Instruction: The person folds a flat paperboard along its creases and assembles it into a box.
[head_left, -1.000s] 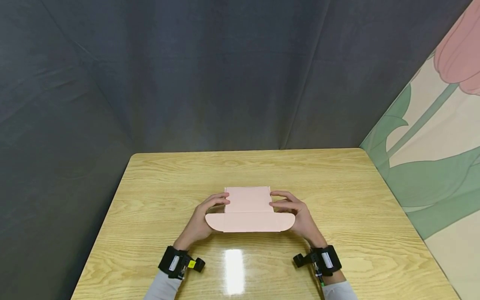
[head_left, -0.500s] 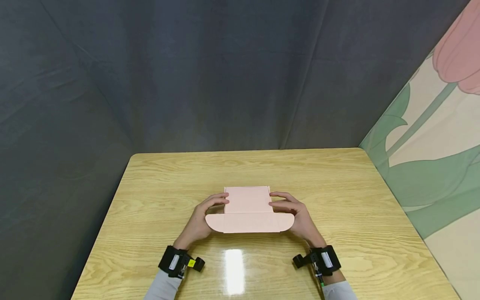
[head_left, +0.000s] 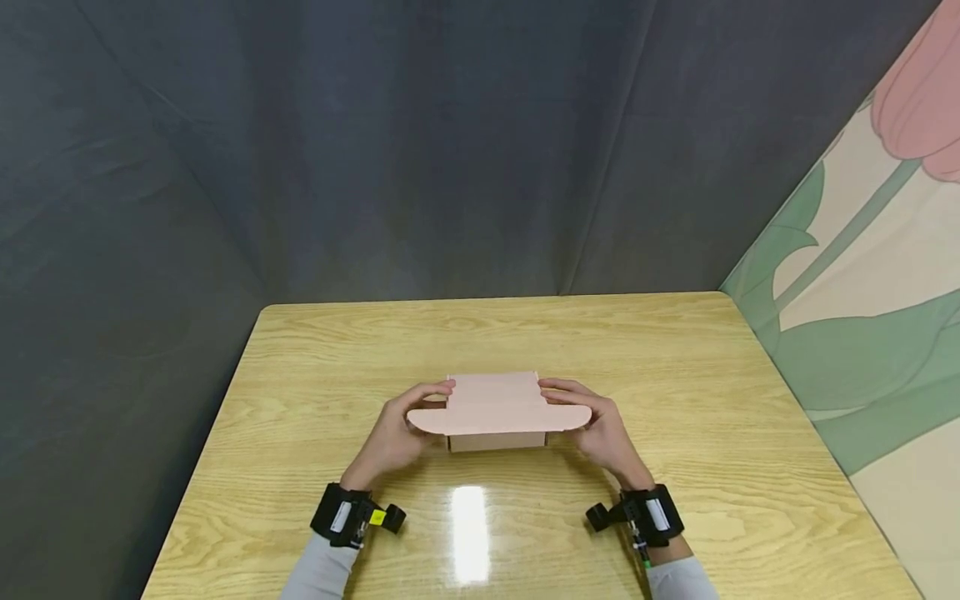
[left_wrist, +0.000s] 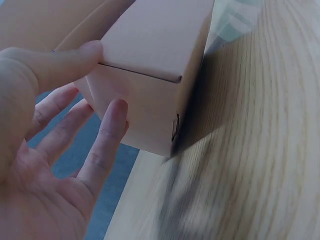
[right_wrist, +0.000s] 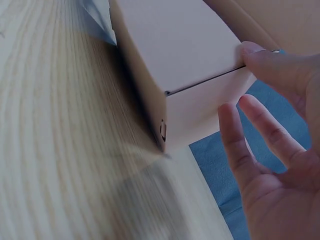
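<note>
A small pink cardboard mailer box [head_left: 495, 389] stands near the middle of the table. Its winged front flap [head_left: 498, 419] sticks out towards me, and the brown front wall [head_left: 498, 442] shows below it. On the left side my left hand [head_left: 397, 429] holds the box, fingers along the lid's side edge. My right hand [head_left: 607, 429] mirrors it on the other side. Seen from the left wrist, the thumb [left_wrist: 82, 55] lies at the box's long edge and a fingertip touches the end wall [left_wrist: 145, 110]. The right wrist view has the thumb [right_wrist: 260, 55] at the matching edge.
The wooden table [head_left: 360, 342] extends around the box, with a bright light reflection in front. A dark curtain [head_left: 450, 150] hangs behind and to the left. Floral fabric [head_left: 885, 333] hangs at the right. Each wrist carries a black camera mount [head_left: 345, 515].
The front flap has swung up, narrowing from my viewpoint and uncovering the box's front wall. Both hands have shifted slightly away from me along with it.
</note>
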